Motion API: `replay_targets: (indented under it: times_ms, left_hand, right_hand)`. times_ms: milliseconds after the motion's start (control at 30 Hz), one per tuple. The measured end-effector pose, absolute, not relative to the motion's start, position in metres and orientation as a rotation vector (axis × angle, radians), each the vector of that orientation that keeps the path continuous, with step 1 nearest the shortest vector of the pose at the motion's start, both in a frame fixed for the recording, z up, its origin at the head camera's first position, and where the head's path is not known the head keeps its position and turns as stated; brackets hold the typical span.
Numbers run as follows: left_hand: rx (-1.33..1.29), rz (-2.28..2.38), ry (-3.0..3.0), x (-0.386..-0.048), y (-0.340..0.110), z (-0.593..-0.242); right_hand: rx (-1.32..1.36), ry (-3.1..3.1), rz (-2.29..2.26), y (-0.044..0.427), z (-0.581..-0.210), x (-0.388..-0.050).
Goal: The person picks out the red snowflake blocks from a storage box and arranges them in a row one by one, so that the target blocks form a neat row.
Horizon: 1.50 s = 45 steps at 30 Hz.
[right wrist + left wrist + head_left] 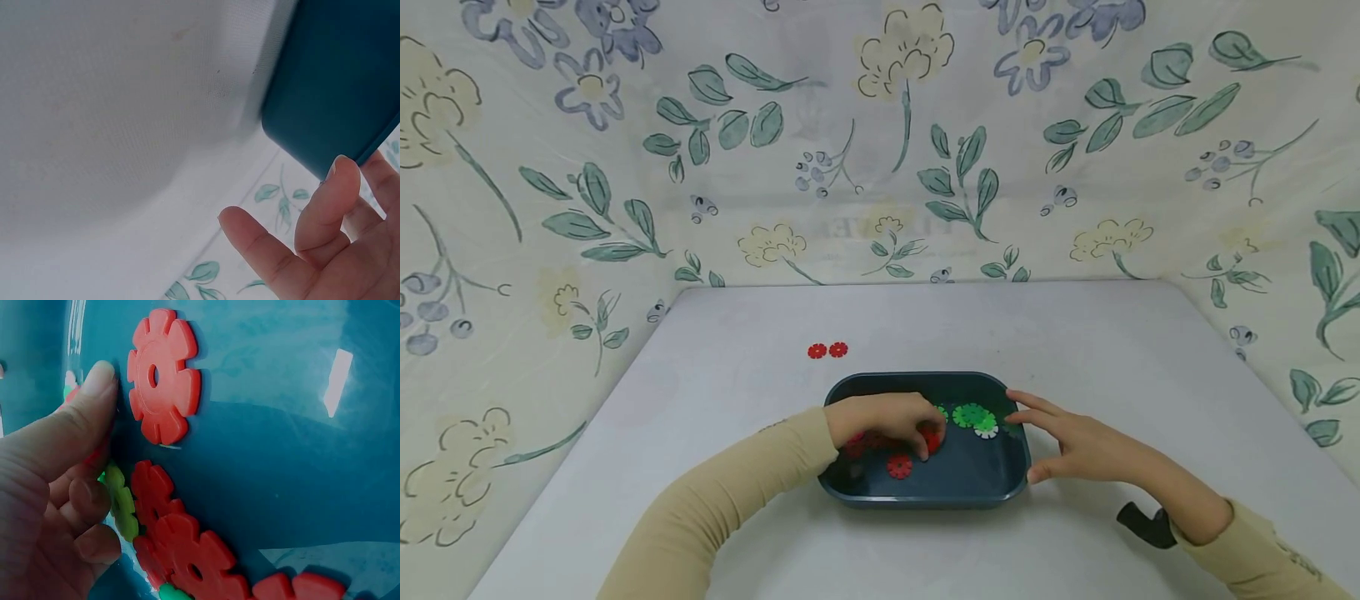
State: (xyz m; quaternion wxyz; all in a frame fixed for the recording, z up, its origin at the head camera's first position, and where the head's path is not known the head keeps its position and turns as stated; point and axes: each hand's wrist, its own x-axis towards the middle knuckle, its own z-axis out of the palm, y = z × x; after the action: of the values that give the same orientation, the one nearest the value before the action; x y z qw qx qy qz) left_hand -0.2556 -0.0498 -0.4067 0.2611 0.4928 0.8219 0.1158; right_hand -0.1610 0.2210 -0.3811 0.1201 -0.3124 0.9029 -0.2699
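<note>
Pinching a red flower disc (933,438) between thumb and fingers of the left hand (887,415), inside the dark blue-green tray (925,502).
At near right, beside the right wrist, a black object (1146,527), too indistinct to identify. At the tray's right end, the right hand (1078,446), fingers spread and nothing in its grip, contact with the rim impossible to tell. Inside the tray, toward the near side, one loose red disc (899,466) lying flat; at left, overlapping red discs (209,556), partly under the left arm; toward far right, clustered green discs (972,415) above a white disc (987,432). Beyond the tray, at left, two more red discs (817,351) just beside each other on the white table (1075,333). Farthest back, flower-printed cloth (895,125).
</note>
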Motion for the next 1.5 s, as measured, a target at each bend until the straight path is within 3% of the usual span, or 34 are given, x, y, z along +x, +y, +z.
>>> replay_targets:
  times_ms: [700,1133,1500]
  left_hand:
    - [1.105,0.795,2.335,-0.266,-0.051,-0.39]
    - [0.942,0.97,2.449,-0.294,-0.076,-0.342]
    - [0.759,1.097,2.49,-0.325,-0.109,-0.329]
  right_hand:
    - [-0.873,2.612,-0.781,0.221,-0.38,-0.163]
    - [-0.893,2.613,-0.797,0.221,-0.379,-0.163]
    - [-0.896,2.606,-0.802,0.223,-0.381,-0.164]
